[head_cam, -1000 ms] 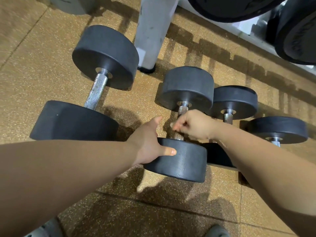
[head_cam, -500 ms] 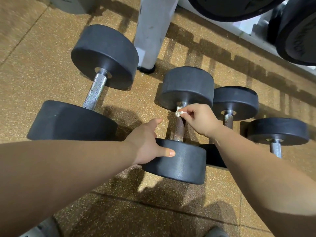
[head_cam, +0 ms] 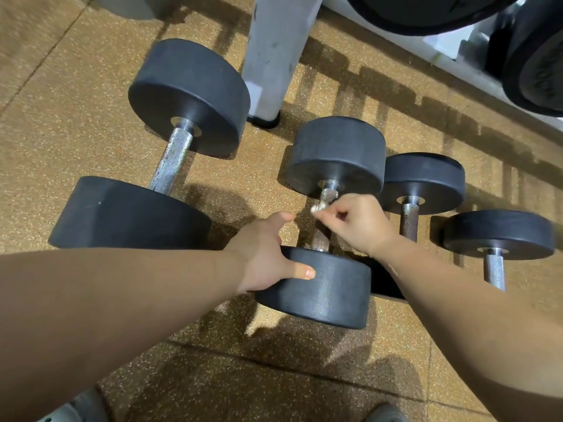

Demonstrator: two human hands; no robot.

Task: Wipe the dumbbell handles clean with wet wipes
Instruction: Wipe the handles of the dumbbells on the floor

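Note:
Several black rubber dumbbells with steel handles lie on the speckled tan floor. My left hand (head_cam: 268, 254) grips the near head of the middle dumbbell (head_cam: 323, 290), thumb across its rim. My right hand (head_cam: 355, 222) pinches a small crumpled white wet wipe (head_cam: 318, 207) against the upper part of that dumbbell's handle (head_cam: 327, 194), close to the far head (head_cam: 335, 153). The lower stretch of the handle (head_cam: 320, 239) shows between my hands.
A large dumbbell (head_cam: 170, 166) lies to the left. Two smaller dumbbells, one (head_cam: 423, 181) just right of the middle one and another (head_cam: 496, 236) further right, lie close by. A grey rack post (head_cam: 274, 56) stands behind, with black weight plates (head_cam: 536, 65) at top right. My shoes show at the bottom edge.
My right hand slid the wipe up the handle from the near head towards the far head, then came back down slightly. My left hand stayed on the near head.

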